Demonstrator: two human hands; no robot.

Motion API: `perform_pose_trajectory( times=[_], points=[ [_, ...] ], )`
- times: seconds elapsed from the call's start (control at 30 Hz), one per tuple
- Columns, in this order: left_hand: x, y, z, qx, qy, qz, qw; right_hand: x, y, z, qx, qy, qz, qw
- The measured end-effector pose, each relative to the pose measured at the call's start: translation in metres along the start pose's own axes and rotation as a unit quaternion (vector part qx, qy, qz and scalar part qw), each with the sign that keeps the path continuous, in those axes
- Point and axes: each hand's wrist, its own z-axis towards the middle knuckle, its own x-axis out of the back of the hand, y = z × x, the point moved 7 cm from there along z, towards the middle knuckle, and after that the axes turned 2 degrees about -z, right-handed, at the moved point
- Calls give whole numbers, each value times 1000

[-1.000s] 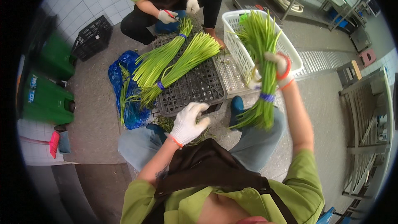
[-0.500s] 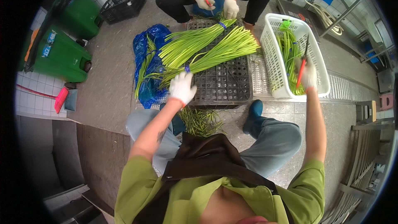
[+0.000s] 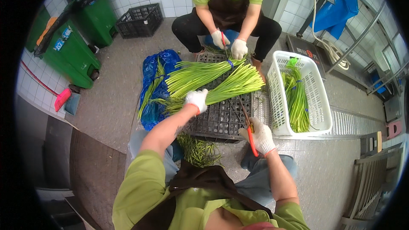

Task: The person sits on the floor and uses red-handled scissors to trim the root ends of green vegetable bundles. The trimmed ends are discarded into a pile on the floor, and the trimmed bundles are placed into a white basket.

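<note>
My gloved left hand (image 3: 197, 101) is closed around the near bundle of garlic scapes (image 3: 236, 84), towards its dark thin ends. In my gloved right hand (image 3: 261, 136) are red-handled scissors (image 3: 250, 138), blades pointing up and away by the black crate's right side, apart from the stems. A second bundle of garlic scapes (image 3: 194, 76), tied with a blue band (image 3: 230, 63), lies just beyond. Both bundles rest on the upturned black plastic crate (image 3: 213, 121). Trimmed stem pieces (image 3: 197, 150) lie in a heap at its near side.
A white basket (image 3: 277, 115) with banded scapes (image 3: 298, 102) stands at the right. Blue plastic (image 3: 149, 113) holding loose stems lies left. Across sits a co-worker (image 3: 228, 12), gloved, with a red-handled tool. Further off are green bins (image 3: 70, 57), a black crate (image 3: 139, 21) and a scale (image 3: 304, 49).
My right hand has moved left with the scissors, from over the white basket to beside the black crate. My left hand, formerly spread on the stems, has closed around the bundle. The view has tilted up.
</note>
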Motion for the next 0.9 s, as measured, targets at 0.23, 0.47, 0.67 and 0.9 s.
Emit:
perform_pose_trajectory(
  times=[0.23,0.47,0.67,0.9],
  points=[
    [28,104,-50,-55,126,38,990,6,-2,-1,18,32,-19,999],
    [-33,102,-102,-48,77,-30,995,-18,20,13,80,15,-135,987],
    [-17,21,-194,-7,199,-63,978,-54,25,5,73,-93,-163,980],
    [12,-30,-236,60,330,-147,931,-101,17,-25,-55,-190,107,974]
  ],
)
